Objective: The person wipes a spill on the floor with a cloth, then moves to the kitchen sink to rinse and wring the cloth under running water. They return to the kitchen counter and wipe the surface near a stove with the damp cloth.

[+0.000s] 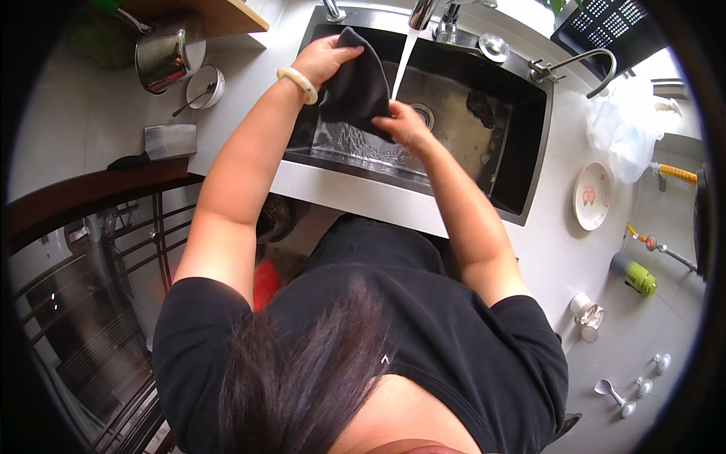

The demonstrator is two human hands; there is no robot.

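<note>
A dark grey cloth point(360, 82) is stretched between my two hands over the left part of a black sink point(519, 153). My left hand point(326, 58), below a pale bangle on the wrist, pinches the cloth's upper left edge between thumb and fingers. At its lower right edge my right hand point(404, 122) grips the same cloth. From the faucet point(422, 14) a stream of water point(404, 65) runs down just beside the cloth and my right hand. Water ripples on the sink floor, and the drain point(422, 115) is partly hidden behind my right hand. A dark piece point(481, 109) lies further right in the sink.
Left on the counter are a steel pot point(164, 57), a bowl with a spoon point(204, 88) and a cleaver point(170, 141). To the right are a small curved tap point(601, 54), a plastic bag point(624, 127) and a decorated plate point(592, 196). A black perforated rack point(601, 28) stands behind.
</note>
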